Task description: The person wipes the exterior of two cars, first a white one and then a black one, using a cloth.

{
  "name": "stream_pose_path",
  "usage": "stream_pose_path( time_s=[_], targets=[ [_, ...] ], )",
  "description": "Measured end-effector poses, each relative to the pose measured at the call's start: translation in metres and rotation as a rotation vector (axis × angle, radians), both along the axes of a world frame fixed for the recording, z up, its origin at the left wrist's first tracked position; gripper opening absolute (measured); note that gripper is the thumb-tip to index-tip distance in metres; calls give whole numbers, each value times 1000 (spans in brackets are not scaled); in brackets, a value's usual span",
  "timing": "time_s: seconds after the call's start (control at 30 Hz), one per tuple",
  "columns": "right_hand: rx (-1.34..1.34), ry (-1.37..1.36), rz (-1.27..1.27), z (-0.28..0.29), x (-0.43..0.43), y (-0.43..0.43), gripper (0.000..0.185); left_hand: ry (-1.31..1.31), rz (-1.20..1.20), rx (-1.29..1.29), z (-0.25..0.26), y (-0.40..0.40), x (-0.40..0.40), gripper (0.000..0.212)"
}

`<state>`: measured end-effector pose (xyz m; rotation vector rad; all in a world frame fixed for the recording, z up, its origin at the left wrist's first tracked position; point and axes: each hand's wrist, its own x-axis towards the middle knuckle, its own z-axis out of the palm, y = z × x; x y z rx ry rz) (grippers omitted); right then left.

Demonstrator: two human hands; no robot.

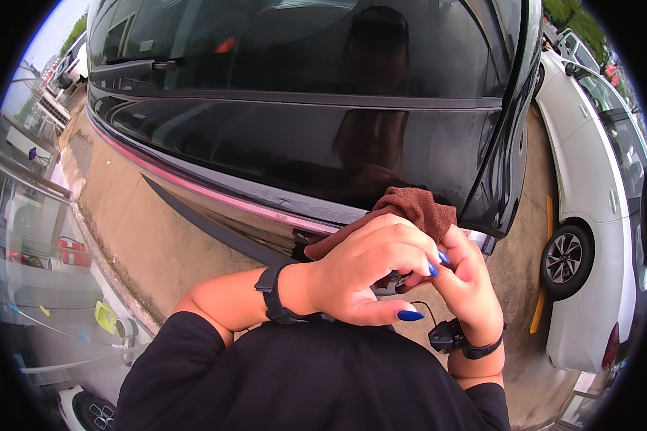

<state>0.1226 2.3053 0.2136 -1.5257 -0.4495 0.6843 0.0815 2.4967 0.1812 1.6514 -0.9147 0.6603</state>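
A brown cloth (420, 210) is bunched beside and beyond both hands, close to the rear of a black car (280, 140). My right hand (463, 275) has its fingers bent around the near edge of the cloth. My left hand (377, 264) lies over the cloth's left part, its fingers curled towards my right hand and its thumb apart; whether it grips the cloth is not clear. The fingertips of both hands nearly meet. Above them are the car's dark rear window (302, 54) and its rear wiper (124, 69). A red light strip (237, 207) runs along the car's rear.
A white car (593, 161) stands on the right, beside a yellow ground line (535, 318). On the left are a concrete kerb (118, 277), glass panes and a red container (74, 251). Part of another car's wheel (96, 412) shows at lower left.
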Motion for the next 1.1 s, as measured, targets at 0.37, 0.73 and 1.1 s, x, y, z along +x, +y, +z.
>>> stream_pose_path(
  time_s=[0.37, 0.73, 1.1],
  targets=[
    [-138, -328, -69, 58, 35, 106, 36, 448, -2, 325, 30, 58, -18, 55],
    [-82, -320, -269, 52, 83, 22, 29, 338, 454, 586, 65, 37, 25, 52],
    [-83, -134, -43, 52, 34, 74, 40, 546, 508, 509, 62, 92, -5, 52]
  ],
)
